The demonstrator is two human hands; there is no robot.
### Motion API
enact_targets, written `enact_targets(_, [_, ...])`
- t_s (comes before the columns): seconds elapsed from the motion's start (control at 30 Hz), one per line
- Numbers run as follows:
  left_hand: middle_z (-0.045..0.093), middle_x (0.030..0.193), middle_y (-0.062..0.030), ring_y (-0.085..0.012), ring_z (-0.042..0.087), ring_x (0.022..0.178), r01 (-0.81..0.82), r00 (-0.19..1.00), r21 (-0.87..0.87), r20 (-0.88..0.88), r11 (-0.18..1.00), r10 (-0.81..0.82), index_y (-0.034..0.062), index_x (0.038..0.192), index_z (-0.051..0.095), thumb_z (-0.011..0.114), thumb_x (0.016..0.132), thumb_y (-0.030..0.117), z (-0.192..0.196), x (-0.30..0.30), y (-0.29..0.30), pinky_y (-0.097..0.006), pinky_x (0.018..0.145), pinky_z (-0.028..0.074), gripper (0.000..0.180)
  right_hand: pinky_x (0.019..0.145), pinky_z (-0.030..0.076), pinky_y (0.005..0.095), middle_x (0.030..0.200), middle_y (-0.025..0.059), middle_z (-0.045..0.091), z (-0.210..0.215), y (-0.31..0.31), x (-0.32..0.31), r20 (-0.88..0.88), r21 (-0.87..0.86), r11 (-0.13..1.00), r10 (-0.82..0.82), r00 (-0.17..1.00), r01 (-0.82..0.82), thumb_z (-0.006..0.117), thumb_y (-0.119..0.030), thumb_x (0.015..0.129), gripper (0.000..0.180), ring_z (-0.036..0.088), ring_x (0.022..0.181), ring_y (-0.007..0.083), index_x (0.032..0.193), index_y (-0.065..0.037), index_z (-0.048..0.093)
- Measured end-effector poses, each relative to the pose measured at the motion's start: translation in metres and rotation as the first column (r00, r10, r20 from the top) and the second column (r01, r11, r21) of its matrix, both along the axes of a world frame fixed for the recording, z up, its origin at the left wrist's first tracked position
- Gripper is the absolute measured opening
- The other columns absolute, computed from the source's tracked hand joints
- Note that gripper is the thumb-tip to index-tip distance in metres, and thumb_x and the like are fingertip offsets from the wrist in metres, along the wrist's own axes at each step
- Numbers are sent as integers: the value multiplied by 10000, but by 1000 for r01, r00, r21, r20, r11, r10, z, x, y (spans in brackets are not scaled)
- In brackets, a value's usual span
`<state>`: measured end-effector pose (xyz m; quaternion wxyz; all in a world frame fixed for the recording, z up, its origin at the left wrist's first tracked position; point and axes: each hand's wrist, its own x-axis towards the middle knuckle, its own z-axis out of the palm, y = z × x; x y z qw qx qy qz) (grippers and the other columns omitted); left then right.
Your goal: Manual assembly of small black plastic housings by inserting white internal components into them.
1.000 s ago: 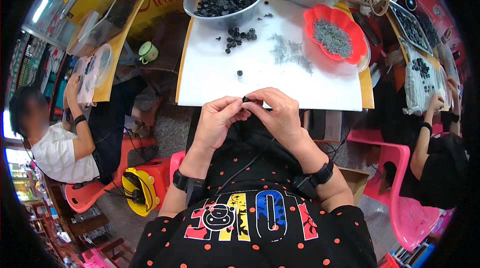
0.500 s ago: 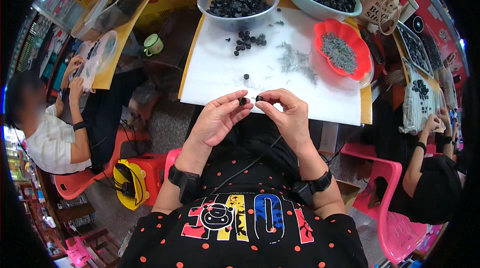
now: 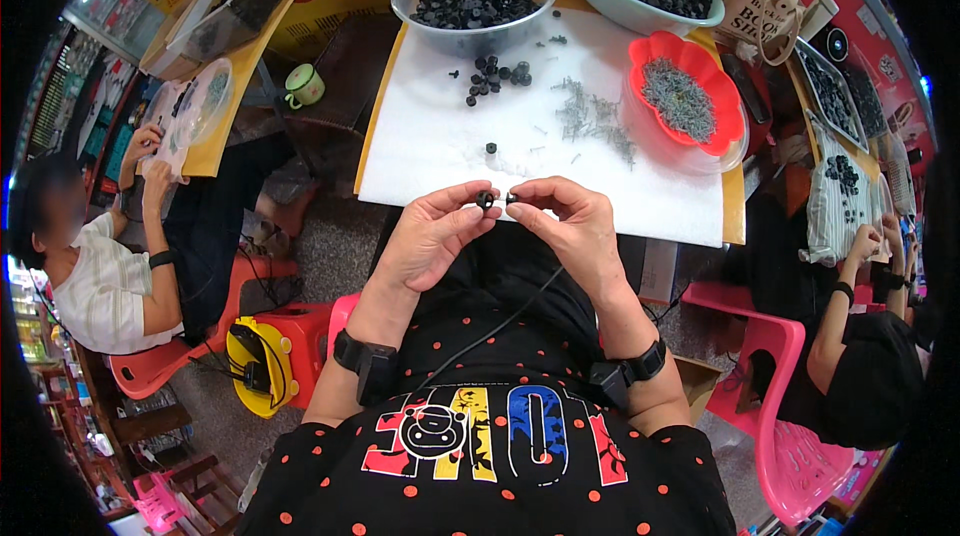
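Note:
My left hand [image 3: 425, 244] pinches a small round black plastic cap [image 3: 485, 199] between thumb and fingertips, its hollow side partly showing. Close beside it, my right hand [image 3: 578, 231] pinches a smaller black piece [image 3: 512, 198]; the fingers cover most of it. A thin pale line lies between the two parts, too small to make out. Both hands hover at the front edge of the white foam sheet [image 3: 440, 161]. One black cap [image 3: 491, 148] stands alone on the sheet just beyond them, and a loose cluster of black caps [image 3: 490, 83] lies farther off.
A clear bowl [image 3: 400, 8] and a pale oval basin [image 3: 600, 8] hold black parts at the back. Small grey screws [image 3: 590, 121] lie scattered beside a red scalloped bowl [image 3: 728, 116] of screws. People work at tables on both sides. A green mug [image 3: 304, 86] stands at the left.
My two hands have come slightly closer together, and the black parts now nearly meet. The cap in my left hand has turned a little. Both hands keep their pinch.

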<state>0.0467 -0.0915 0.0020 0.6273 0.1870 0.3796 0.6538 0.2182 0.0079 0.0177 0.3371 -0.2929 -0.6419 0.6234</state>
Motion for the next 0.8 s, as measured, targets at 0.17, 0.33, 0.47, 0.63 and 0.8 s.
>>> enact_targets(0.17, [638, 1074, -112, -172, 641, 943, -11, 1000, -6, -7, 1000, 11, -18, 1173, 586, 596, 891, 19, -1, 0, -1, -285, 855, 535, 284, 719, 490, 208, 869, 37, 674, 6, -4, -1, 40, 65, 998, 19, 999, -21, 721, -39, 802, 177, 622, 804, 82, 965, 15, 681])
enact_targets(0.33, [655, 1011, -101, -164, 652, 890, -9, 1000, -2, -15, 1000, 9, -16, 1161, 589, 597, 894, 30, -3, -2, 0, -283, 823, 542, 271, 697, 482, 211, 846, 35, 665, 11, -5, -2, 74, 125, 992, 24, 997, -33, 729, -45, 788, 175, 608, 785, 85, 949, 6, 685])
enact_targets(0.47, [669, 974, -101, -161, 657, 872, -5, 1000, -24, -22, 1000, 4, -15, 1153, 600, 608, 889, 38, -2, -1, 0, -277, 807, 544, 269, 668, 471, 212, 832, 36, 663, 11, -5, -2, 85, 176, 984, 16, 996, -30, 737, -57, 777, 174, 596, 760, 86, 936, -5, 689])
enact_targets(0.63, [674, 973, -104, -152, 654, 855, -9, 999, -35, -34, 999, 8, -13, 1134, 621, 616, 884, 37, -1, 1, 0, -269, 799, 543, 256, 649, 463, 217, 814, 39, 667, 11, -6, -3, 99, 228, 973, 8, 995, -31, 744, -63, 769, 171, 591, 733, 85, 922, -5, 693])
enact_targets(0.8, [675, 982, -99, -139, 641, 844, -8, 998, -45, -69, 999, 5, -11, 1118, 634, 622, 878, 29, -2, 5, 0, -269, 804, 538, 244, 647, 464, 221, 800, 42, 670, 8, -7, -3, 101, 232, 972, 0, 995, -23, 749, -64, 763, 166, 591, 713, 86, 908, -3, 696])
